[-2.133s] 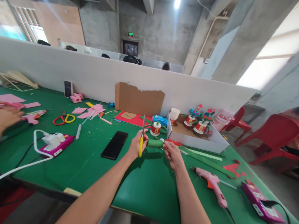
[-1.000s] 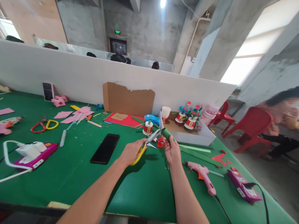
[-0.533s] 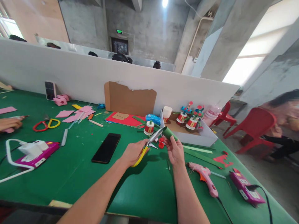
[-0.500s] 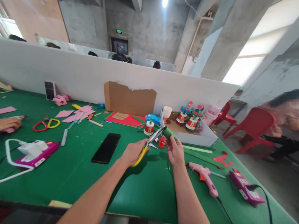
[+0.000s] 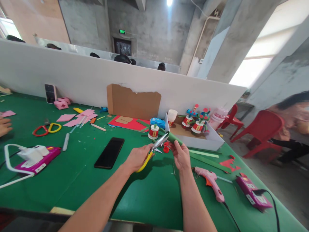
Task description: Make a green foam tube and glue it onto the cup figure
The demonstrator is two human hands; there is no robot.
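Note:
My left hand grips a pair of yellow-handled scissors, their metal blades reaching up and right to the edge of a curled piece of green paper. That paper is pinched between the thumb and fingers of my right hand. Just beyond the blades stands a small red-and-white paper cup figure with striped green arms. Small red pieces lie on the table close behind my right hand.
A white box with cup figures stands behind my right hand. A pink glue gun and a power strip lie right; a black phone lies left. A co-worker's hand is at the far left edge.
The curled green paper looks narrower at the blades, which still meet its edge. My hands stay nearly in place. The co-worker's hand at the far left has drawn back toward the frame edge.

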